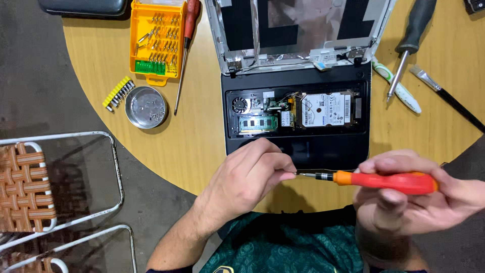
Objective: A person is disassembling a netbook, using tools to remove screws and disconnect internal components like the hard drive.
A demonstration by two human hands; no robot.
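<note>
Hands pinch and grip a screwdriver over the desk's near edge.

Left hand [247,174] closes its fingertips on the tip of the screwdriver [376,181]; right hand [409,194] wraps its red-orange handle. Just beyond lies the opened laptop [295,114]. Far left on the desk [192,146] sit a bit case [154,40] and a metal dish [145,107].

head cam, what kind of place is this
Probably a home or informal repair spot, not a workshop: a round wooden table, a woven folding chair, an opened laptop and a yellow bit case.
</note>
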